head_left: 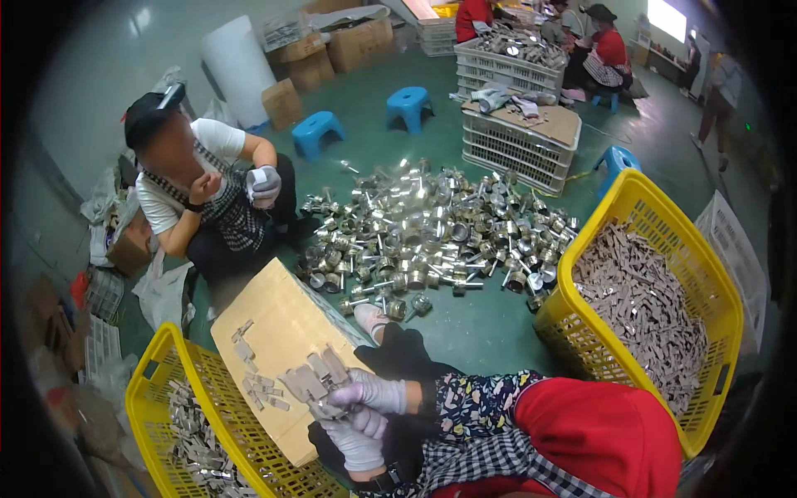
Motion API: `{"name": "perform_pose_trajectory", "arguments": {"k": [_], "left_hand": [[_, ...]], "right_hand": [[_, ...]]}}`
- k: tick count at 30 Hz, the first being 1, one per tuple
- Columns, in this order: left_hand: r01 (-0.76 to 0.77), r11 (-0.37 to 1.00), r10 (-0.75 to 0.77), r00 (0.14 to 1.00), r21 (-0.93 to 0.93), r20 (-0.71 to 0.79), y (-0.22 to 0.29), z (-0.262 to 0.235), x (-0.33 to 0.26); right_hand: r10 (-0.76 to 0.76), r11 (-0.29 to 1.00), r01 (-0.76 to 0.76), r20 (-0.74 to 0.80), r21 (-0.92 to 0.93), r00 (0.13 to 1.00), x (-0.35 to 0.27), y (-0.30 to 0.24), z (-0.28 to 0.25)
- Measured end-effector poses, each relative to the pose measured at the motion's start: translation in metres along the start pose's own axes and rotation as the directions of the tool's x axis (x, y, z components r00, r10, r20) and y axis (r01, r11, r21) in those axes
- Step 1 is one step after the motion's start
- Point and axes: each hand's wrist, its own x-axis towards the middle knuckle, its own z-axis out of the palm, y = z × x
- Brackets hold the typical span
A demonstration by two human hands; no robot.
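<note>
Both my hands wear pale gloves and are closed together around a fanned bunch of flat grey metal pieces [310,383]. My right hand [375,393], below a floral sleeve, grips the bunch from above. Beneath it, my left hand [355,442] wraps the lower end, its fingertips partly hidden by the other hand. The bunch is held at the edge of a yellowish box [278,317], whose top serves as a work surface. Loose flat pieces [264,391] lie on that top in small groups beside the hands.
Yellow baskets of flat pieces stand nearby: one basket [170,349] at lower left, another basket [721,278] at right. Shiny metal cup-shaped parts [415,224] are heaped on the floor ahead. A co-worker [220,178] squats at left. Blue stools [318,133] and white crates [516,153] stand beyond.
</note>
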Motion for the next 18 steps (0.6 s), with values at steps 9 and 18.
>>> {"name": "perform_pose_trajectory", "arguments": {"k": [9,18], "left_hand": [[-0.065,0.998,0.065,0.993,-0.003,0.096,-0.015,0.02,0.004],[-0.255,0.967,0.256,0.965,-0.025,0.057,-0.043,0.006,-0.013]], "right_hand": [[-0.16,0.944,0.222,-0.25,0.243,0.955,-0.006,0.018,-0.002],[-0.199,0.979,0.184,-0.253,-0.082,0.947,-0.007,0.029,0.001]]}}
